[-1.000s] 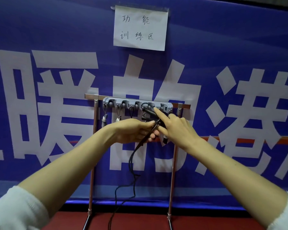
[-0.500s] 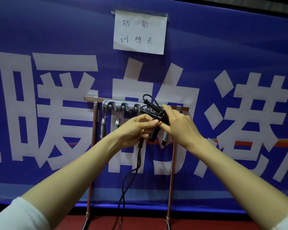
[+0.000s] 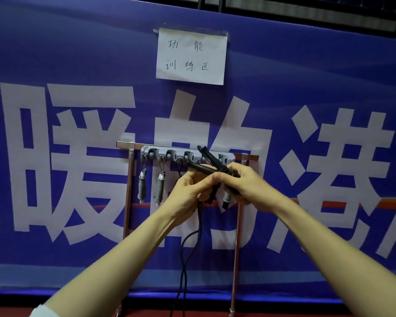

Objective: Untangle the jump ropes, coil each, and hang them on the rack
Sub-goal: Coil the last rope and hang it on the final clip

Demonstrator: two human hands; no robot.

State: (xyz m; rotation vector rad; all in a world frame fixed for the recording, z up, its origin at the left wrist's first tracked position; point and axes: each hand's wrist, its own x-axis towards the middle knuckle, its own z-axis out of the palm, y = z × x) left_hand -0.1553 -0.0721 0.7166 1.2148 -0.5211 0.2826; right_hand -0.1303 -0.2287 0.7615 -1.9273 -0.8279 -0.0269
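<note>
Black handles [image 3: 208, 166] held crossed just before the hooks [image 3: 169, 153] of the rack [image 3: 129, 191], left hand [image 3: 191, 192] and right hand [image 3: 249, 186] both curled tight round them; cord [image 3: 192, 243] hanging slack below left hand

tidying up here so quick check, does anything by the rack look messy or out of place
Yes: the black jump rope is not coiled. The left hand and right hand grip its handles at the rack, while its cord trails loose toward the floor. The grey handles on the left hooks hang tidily.
</note>
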